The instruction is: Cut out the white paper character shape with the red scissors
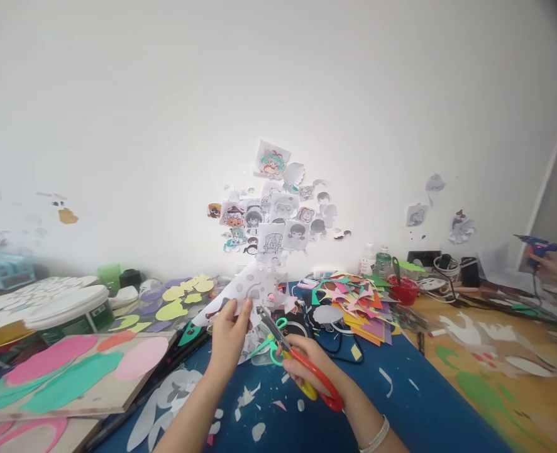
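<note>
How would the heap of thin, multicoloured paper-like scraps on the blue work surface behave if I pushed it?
The heap of thin, multicoloured paper-like scraps would probably slide apart, since its pieces overlap loosely at many angles. Each piece looks thin and flat, so likely light and fairly floppy.

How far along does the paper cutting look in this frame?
Partway, it seems. Done: pale cut-outs lie on the blue surface, with scraps nearby. In hand: the left hand holds a printed sheet; the right hand holds scissors, blades close to it. Left: the sheet looks large, so cutting probably remains; how much, I cannot tell.
</note>
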The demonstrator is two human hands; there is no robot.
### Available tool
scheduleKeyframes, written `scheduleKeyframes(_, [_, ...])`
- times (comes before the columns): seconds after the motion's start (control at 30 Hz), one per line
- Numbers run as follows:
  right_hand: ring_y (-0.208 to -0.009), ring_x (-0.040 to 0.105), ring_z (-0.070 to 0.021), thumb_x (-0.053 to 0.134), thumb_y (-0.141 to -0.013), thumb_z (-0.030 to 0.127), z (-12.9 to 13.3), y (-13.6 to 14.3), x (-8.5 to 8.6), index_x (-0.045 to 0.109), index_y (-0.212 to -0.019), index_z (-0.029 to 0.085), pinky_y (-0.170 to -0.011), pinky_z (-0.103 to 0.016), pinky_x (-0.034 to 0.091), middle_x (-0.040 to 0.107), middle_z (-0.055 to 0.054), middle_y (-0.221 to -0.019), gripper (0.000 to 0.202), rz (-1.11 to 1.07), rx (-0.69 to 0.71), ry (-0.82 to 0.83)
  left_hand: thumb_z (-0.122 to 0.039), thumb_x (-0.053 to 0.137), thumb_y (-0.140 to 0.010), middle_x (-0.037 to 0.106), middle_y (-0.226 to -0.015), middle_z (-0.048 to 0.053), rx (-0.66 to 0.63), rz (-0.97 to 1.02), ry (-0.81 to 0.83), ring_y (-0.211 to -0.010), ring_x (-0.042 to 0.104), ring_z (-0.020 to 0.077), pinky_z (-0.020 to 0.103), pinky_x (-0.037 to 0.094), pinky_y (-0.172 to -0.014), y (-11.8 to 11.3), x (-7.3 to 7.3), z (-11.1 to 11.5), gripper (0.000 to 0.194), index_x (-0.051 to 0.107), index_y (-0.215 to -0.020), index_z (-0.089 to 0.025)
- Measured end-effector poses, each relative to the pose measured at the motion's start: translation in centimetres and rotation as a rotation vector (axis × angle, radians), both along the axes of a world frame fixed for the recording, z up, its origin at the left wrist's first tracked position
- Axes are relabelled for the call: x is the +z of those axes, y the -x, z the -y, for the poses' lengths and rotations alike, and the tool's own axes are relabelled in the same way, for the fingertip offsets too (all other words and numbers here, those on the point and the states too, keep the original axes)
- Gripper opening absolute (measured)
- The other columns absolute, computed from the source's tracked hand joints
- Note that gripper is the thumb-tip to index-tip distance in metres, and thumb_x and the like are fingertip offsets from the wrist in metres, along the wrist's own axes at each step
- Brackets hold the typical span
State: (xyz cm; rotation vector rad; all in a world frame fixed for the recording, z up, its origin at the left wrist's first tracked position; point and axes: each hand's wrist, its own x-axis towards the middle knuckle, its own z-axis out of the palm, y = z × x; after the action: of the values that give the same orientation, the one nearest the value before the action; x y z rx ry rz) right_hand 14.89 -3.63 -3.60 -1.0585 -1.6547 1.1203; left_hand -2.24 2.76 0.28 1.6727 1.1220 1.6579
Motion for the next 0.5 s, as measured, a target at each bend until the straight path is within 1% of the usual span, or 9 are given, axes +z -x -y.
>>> scheduleKeyframes(0.13, [-0.046, 0.045, -0.0078, 0.057, -0.076, 0.020, 0.2, 0.0, 0.1, 0.058, -0.094, 0.016, -0.048, -0.019, 0.041, 0.048, 0.006, -0.055, 0.018, 0.014, -0.005, -0.014, -0.046, 0.051, -0.078, 0.030, -0.045, -0.010, 0.008, 0.000, -0.031, -0.040, 0.046, 0.0094, 0.020, 0.033, -0.042, 0.5, 0.4, 0.1, 0.041, 0.024, -0.057, -0.023])
scheduleKeyframes(0.27, [-0.045, 0.044, -0.0076, 0.057, -0.076, 0.021, -0.1, 0.1, -0.4, 0.057, -0.094, 0.016, -0.047, -0.019, 0.040, 0.047, 0.007, -0.054, 0.019, -0.006, -0.017, -0.039, -0.045, 0.051, -0.078, 0.027, -0.049, -0.010, 0.019, 0.000, -0.047, -0.040, 0.047, 0.0088, 0.019, 0.032, -0.041, 0.8, 0.7, 0.0, 0.042, 0.022, -0.058, -0.022])
scheduleKeyframes(0.37, [-0.045, 0.044, -0.0079, 0.057, -0.076, 0.022, -0.4, 0.4, -0.9, 0.057, -0.095, 0.016, -0.047, -0.020, 0.040, 0.048, 0.006, -0.057, 0.020, -0.058, -0.016, -0.049, -0.045, 0.051, -0.077, 0.026, -0.050, -0.010, -0.016, -0.017, -0.034, -0.039, 0.045, 0.0085, 0.020, 0.032, -0.040, 0.3, 0.4, 0.1, 0.041, 0.023, -0.058, -0.023])
scheduleKeyframes(0.5, [-0.046, 0.045, -0.0087, 0.057, -0.076, 0.023, -0.7, 0.7, -1.2, 0.056, -0.096, 0.016, -0.048, -0.020, 0.040, 0.047, 0.006, -0.054, 0.021, -0.110, -0.063, -0.066, -0.047, 0.051, -0.077, 0.025, -0.051, -0.010, -0.051, -0.003, -0.022, -0.040, 0.046, 0.0090, 0.020, 0.033, -0.039, -0.8, -0.5, 0.5, 0.041, 0.023, -0.058, -0.023])
